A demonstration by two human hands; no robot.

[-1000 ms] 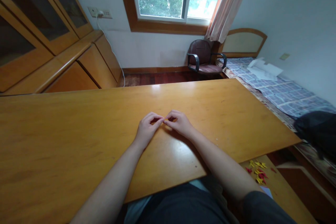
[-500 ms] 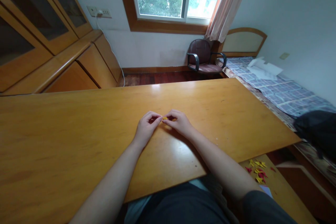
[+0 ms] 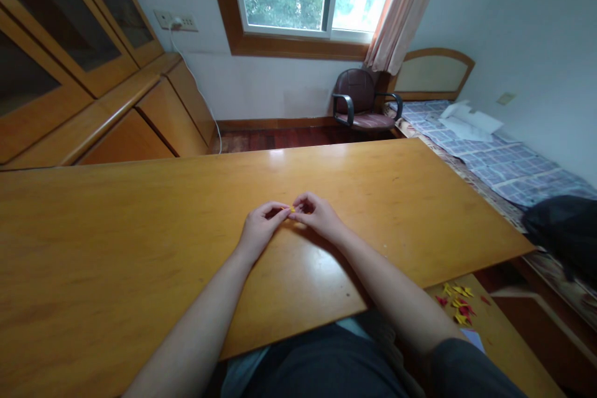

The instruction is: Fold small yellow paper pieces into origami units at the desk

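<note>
A small piece of folded yellow paper [image 3: 293,209] is pinched between the fingertips of both hands, just above the wooden table [image 3: 140,230]. My left hand [image 3: 262,224] is closed, thumb against fingers, on the paper's left side. From the right, my right hand [image 3: 318,216] grips it with thumb and forefinger, the other fingers curled. Most of the paper is hidden by the fingertips, so its exact shape cannot be made out. Several yellow and red folded paper figures [image 3: 459,305], which look like small cranes, lie on a lower wooden surface at the right.
A pale sheet or pad [image 3: 473,339] lies beside the paper figures. Beyond the table stands an armchair [image 3: 357,96] under the window. A bed [image 3: 513,161] with a dark bag [image 3: 564,230] is at the right; a wooden cabinet [image 3: 112,118] is at the left.
My right hand's fingers have shifted slightly up and the yellow paper has turned a little between the fingertips. My left hand has moved slightly right.
</note>
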